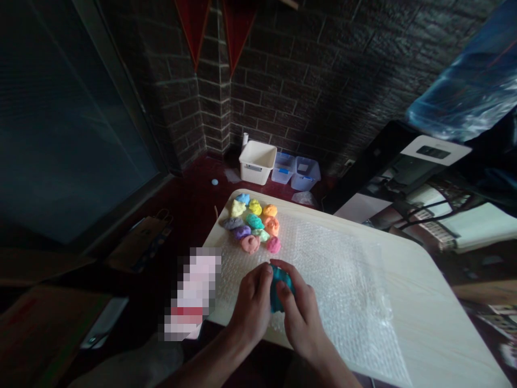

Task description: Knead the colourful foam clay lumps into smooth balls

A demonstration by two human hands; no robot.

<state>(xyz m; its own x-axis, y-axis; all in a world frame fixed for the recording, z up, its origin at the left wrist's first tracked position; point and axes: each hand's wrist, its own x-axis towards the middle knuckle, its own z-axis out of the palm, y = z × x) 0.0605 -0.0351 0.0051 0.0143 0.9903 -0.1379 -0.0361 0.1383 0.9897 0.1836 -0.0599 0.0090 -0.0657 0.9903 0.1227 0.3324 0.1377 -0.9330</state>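
Both hands are closed around a small dark teal piece (pixel 280 288) above the near part of the bubble wrap (pixel 331 280). My left hand (pixel 253 299) grips its left side, with the thumb at the top edge. On the right side, my right hand (pixel 301 307) presses its thumb on the front while the index finger reaches over the top. Fingers cover much of the piece, so I cannot tell whether it is bare clay or a wrapped packet. Several soft modelling-clay lumps (pixel 254 221) in different colours lie beyond my hands, including a pink lump (pixel 273 245) closest to them.
The bubble wrap lies over a pale wooden table (pixel 424 302). A blurred pink patch (pixel 197 291) is at the table's left edge. On the floor beyond stand a white basket (pixel 258 161) and blue-tinted clear bins (pixel 305 175). Cardboard boxes (pixel 36 323) sit at left.
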